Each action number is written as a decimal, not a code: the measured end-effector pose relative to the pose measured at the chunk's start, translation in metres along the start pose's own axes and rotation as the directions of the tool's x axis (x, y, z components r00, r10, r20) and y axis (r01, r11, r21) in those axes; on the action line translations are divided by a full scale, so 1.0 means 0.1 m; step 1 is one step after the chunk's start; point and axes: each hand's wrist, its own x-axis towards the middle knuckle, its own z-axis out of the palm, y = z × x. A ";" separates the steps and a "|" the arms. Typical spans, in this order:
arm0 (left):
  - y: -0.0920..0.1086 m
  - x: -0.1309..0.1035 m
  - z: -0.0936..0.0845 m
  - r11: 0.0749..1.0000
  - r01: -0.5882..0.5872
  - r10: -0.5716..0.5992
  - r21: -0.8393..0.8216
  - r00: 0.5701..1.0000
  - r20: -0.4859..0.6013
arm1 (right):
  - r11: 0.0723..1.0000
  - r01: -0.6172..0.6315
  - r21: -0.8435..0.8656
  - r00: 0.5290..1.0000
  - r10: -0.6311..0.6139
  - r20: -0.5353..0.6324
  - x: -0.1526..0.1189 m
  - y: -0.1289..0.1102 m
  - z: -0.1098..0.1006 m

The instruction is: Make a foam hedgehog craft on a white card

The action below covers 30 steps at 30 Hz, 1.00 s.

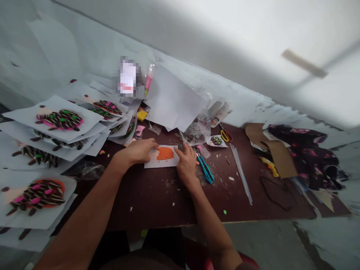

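From my remote seat I see a dark reddish-brown tabletop (157,204) spreading from the centre towards four o'clock. Behind it, a scuffed pale blue-green wall (246,107) runs from ten to three, with a whiter surface (253,37) above, brightest at two. Between four and five, I make out grey floor (270,240).

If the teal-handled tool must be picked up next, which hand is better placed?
Probably the right hand: it is close beside the teal-handled tool, while the left hand is on the other side of the orange shape.
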 end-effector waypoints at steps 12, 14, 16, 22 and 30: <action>-0.04 0.00 0.02 0.999 0.034 -0.037 -0.040 0.998 -0.052 | 0.974 0.101 0.203 0.982 -0.065 -0.175 -0.04 0.07 0.06; -0.05 0.02 0.02 0.997 0.037 -0.042 -0.066 0.997 -0.067 | 0.960 0.136 0.245 0.973 -0.082 -0.216 -0.04 0.07 0.08; -0.05 0.03 0.02 0.991 0.025 -0.040 -0.131 0.992 -0.116 | 0.942 0.166 0.291 0.961 -0.088 -0.261 -0.04 0.07 0.08; 0.08 0.11 -0.01 0.676 -0.181 -0.118 -0.715 0.931 -0.346 | 0.804 0.228 0.549 0.954 -0.071 -0.293 -0.02 -0.05 0.02; 0.24 0.21 0.09 -0.111 -0.338 -0.146 -0.935 0.936 -0.321 | 0.466 0.071 0.882 0.992 0.060 -0.112 0.00 -0.41 -0.09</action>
